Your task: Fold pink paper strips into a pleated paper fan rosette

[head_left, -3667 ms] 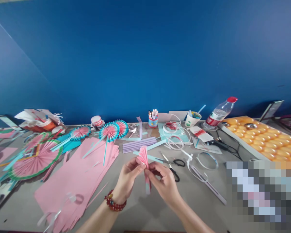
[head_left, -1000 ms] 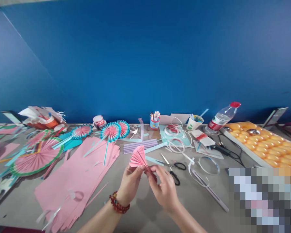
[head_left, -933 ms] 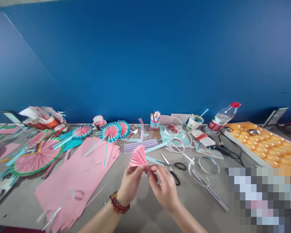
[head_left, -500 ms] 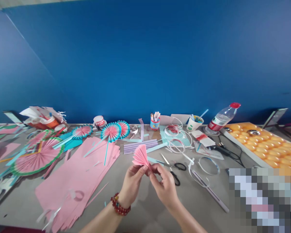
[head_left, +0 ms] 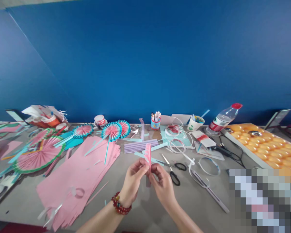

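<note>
A pleated strip of pink paper (head_left: 148, 153) stands upright between my hands, its folds pressed together into a narrow bundle. My left hand (head_left: 136, 173), with red beads at the wrist, pinches it from the left. From the right, my right hand (head_left: 160, 181) grips the same bundle, thumb and fingers closed. The lower end shows below my fingers. Black-handled scissors (head_left: 172, 168) lie with blades parted just right of my right hand. Purple folded paper (head_left: 140, 146) and pale blue strips (head_left: 157, 147) lie beyond the bundle.
Pink sheets (head_left: 80, 174) are stacked at left, near finished round paper fans (head_left: 111, 131). A pen cup (head_left: 155, 123), white tape coils (head_left: 176, 145) and a tilted water bottle (head_left: 221, 119) stand along the blue wall. An orange bubbled pad (head_left: 264, 142) lies at right.
The pink pleated paper was fanned out at its top and is now squeezed into a narrow upright bundle. Both hands stay in about the same place.
</note>
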Tool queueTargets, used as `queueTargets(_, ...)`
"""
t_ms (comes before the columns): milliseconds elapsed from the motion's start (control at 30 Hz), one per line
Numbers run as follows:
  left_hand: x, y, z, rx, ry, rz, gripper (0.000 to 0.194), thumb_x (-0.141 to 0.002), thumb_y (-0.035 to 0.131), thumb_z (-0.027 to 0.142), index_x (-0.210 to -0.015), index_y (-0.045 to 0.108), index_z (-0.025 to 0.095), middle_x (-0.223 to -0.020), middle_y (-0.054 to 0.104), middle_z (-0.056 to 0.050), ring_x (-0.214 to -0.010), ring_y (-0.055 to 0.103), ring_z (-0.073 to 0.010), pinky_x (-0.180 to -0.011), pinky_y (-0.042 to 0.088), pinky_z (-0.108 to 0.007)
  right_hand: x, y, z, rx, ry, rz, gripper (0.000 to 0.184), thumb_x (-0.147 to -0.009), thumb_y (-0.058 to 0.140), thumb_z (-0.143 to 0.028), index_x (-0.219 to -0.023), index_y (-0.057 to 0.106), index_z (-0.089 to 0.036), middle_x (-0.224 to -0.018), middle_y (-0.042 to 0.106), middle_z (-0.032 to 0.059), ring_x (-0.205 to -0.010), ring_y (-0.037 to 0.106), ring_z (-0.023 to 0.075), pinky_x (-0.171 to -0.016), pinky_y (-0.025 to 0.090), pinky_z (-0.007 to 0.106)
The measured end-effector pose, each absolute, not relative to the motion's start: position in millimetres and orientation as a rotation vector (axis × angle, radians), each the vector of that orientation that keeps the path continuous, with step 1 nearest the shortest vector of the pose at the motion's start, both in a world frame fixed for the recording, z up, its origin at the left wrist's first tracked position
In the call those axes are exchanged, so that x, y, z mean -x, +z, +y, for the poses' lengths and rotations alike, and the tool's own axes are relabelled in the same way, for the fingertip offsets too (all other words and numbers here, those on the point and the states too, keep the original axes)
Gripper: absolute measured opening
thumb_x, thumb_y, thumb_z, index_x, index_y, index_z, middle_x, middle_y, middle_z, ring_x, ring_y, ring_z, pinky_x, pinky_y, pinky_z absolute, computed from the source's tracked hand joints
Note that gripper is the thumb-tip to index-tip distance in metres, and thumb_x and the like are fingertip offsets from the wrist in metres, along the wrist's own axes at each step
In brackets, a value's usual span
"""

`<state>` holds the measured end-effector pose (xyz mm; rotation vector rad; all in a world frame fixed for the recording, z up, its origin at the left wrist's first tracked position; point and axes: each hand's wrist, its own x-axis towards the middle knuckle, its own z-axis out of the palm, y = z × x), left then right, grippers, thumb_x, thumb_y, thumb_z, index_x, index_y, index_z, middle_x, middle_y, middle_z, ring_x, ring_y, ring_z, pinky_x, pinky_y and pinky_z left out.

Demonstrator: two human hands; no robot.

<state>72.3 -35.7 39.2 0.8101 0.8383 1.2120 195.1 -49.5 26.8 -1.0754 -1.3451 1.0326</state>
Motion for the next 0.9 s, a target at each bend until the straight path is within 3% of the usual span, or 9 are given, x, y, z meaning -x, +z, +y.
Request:
queueTargets(200,-69,49,-27,-0.989,1.137,0.874,0.013,-0.080,0.065,0.028,-0.079,0.063,0.016,-0.068,0.060,-0.001,-0.061,0.055,-0.0139,-0.058,0.045,-0.024,-215,34,-38,1.089,0.835,-1.498,0.018,-0.088,0.062,-0.035,-0.098,0.063,-0.019,-0.092,0.067,0.0072,-0.084,0.066,0.0204,-0.076,0.054,0.030)
queueTargets(433,-66,56,-20,-1.413,1.103,1.113,0.012,-0.078,0.059,0.019,-0.070,0.067,0.017,-0.070,0.065,-0.003,-0.077,0.059,-0.0191,-0.072,0.044,-0.026,-215,28,-25,1.035,1.282,-1.122,0.025,-0.080,0.072,-0.042,-0.083,0.065,-0.018,-0.078,0.068,0.0034,-0.072,0.065,0.0185,-0.070,0.054,0.031)
queueTargets(633,-67,57,-14,-1.336,0.986,1.103,0.011,-0.078,0.058,0.024,-0.075,0.065,0.016,-0.065,0.061,-0.001,-0.060,0.053,-0.0146,-0.057,0.039,-0.024,-215,18,-20,0.915,1.522,-0.863,0.026,-0.074,0.080,-0.035,-0.089,0.067,-0.017,-0.087,0.071,0.0048,-0.079,0.066,0.0191,-0.080,0.054,0.035)
queueTargets(900,-70,45,-10,-1.295,0.950,1.131,0.014,-0.079,0.057,0.025,-0.073,0.063,0.014,-0.064,0.057,0.000,-0.059,0.049,-0.0120,-0.059,0.039,-0.022,-218,13,-16,0.906,1.555,-0.793,0.025,-0.070,0.084,-0.031,-0.077,0.064,-0.018,-0.081,0.070,0.0012,-0.075,0.064,0.0155,-0.079,0.052,0.030)
